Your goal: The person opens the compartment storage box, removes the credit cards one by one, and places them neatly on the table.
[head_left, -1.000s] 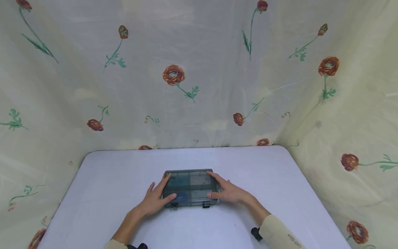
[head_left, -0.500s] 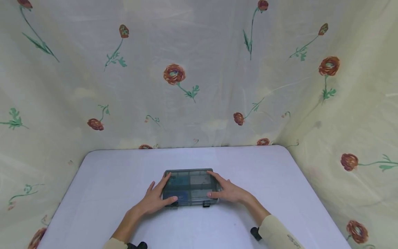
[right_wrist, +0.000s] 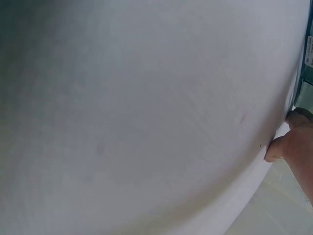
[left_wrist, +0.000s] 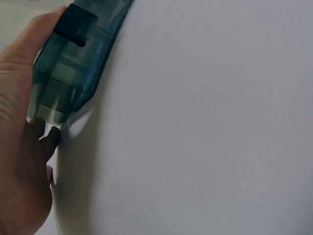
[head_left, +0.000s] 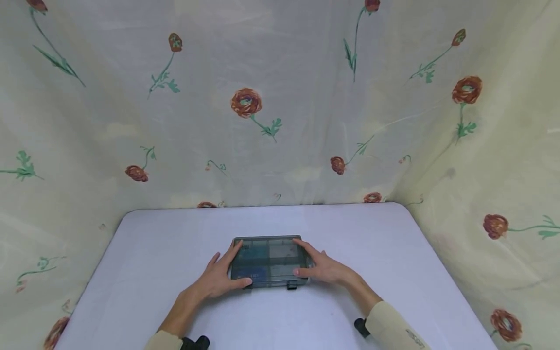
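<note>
A translucent dark teal plastic organizer box [head_left: 274, 262] with a lidded, divided inside lies flat on the white-covered table [head_left: 350, 233]. My left hand [head_left: 214, 279] grips its left end, index finger along the far left corner and thumb on the near edge by the left latch. That latch [left_wrist: 76, 24] shows under the thumb in the left wrist view, while other fingertips touch the end wall. At the right end my right hand [head_left: 325, 268] holds the box, with the thumb on the lid and the index finger at the far corner. The right latch [head_left: 291, 285] shows at the front.
A flower-printed curtain [head_left: 280, 97] surrounds the table at the back and both sides. Dark wrist straps [head_left: 361, 327] sit at the beige sleeves [head_left: 393, 324]. A white label [right_wrist: 309, 51] shows on the box's side in the right wrist view.
My left thumb has slid down and right to the near edge, covering most of the left latch. The right hand keeps its place on the box. The head view has shifted slightly.
</note>
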`<act>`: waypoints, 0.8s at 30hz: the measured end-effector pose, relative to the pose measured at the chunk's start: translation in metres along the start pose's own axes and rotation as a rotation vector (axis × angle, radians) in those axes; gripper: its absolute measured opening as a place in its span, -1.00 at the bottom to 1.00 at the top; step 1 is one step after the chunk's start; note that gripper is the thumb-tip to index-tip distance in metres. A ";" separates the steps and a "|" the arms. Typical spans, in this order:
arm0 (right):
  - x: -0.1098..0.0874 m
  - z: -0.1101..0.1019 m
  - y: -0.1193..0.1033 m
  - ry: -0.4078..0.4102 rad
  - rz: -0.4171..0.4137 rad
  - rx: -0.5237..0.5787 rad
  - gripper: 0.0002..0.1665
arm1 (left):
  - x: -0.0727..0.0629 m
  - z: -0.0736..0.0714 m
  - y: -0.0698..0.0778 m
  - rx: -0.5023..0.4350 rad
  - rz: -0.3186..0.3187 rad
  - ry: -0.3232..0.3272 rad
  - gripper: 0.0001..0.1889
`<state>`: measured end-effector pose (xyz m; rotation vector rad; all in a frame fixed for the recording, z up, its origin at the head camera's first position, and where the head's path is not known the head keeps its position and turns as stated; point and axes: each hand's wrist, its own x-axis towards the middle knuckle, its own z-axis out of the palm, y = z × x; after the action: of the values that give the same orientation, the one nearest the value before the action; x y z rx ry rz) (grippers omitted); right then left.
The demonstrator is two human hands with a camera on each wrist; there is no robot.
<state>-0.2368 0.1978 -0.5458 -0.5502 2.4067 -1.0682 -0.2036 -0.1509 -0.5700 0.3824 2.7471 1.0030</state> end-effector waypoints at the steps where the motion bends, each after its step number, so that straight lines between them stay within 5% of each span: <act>1: 0.000 -0.001 0.000 0.003 -0.001 -0.002 0.04 | 0.001 0.000 0.001 0.001 -0.004 -0.004 0.17; 10: -0.002 -0.005 -0.001 0.004 0.009 -0.010 0.03 | 0.004 -0.005 0.004 -0.025 -0.016 -0.052 0.21; 17: -0.003 -0.005 0.000 -0.001 0.005 0.008 0.03 | 0.003 0.002 -0.005 0.171 0.106 -0.007 0.50; 24: -0.003 -0.003 -0.002 -0.019 0.034 0.027 0.04 | -0.002 0.003 -0.011 0.100 0.121 -0.002 0.49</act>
<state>-0.2352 0.2001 -0.5417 -0.5066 2.3726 -1.0752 -0.2030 -0.1575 -0.5789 0.5712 2.8087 0.8927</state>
